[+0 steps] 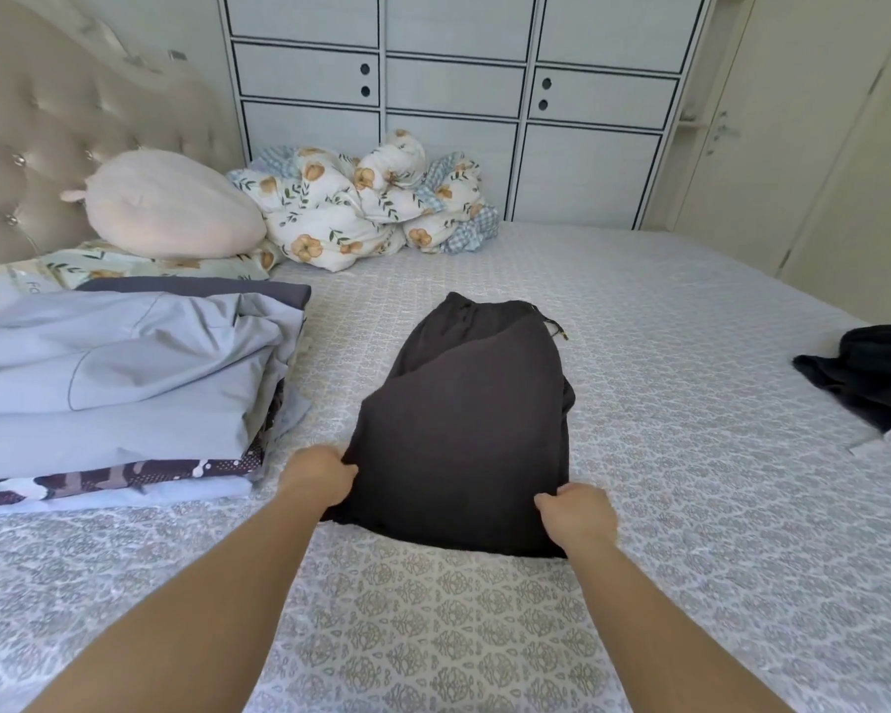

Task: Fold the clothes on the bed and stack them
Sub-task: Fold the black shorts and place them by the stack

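Observation:
A dark grey pair of trousers [464, 419] lies folded over itself in the middle of the bed [664, 352], waistband and drawstring at the far end. My left hand [320, 478] grips its near left corner. My right hand [577, 514] grips the near right corner. Both fists are curled round the fabric edge. To the left stands a stack of folded clothes [119, 383], light blue pieces on top and a dark patterned one beneath. A black garment [870, 378] lies crumpled at the bed's right edge.
A floral duvet [371, 203] is bunched at the head of the bed beside a pink plush pillow [171, 203]. A padded headboard [47, 120] stands at the left, white cupboards [453, 95] behind and a door at the right.

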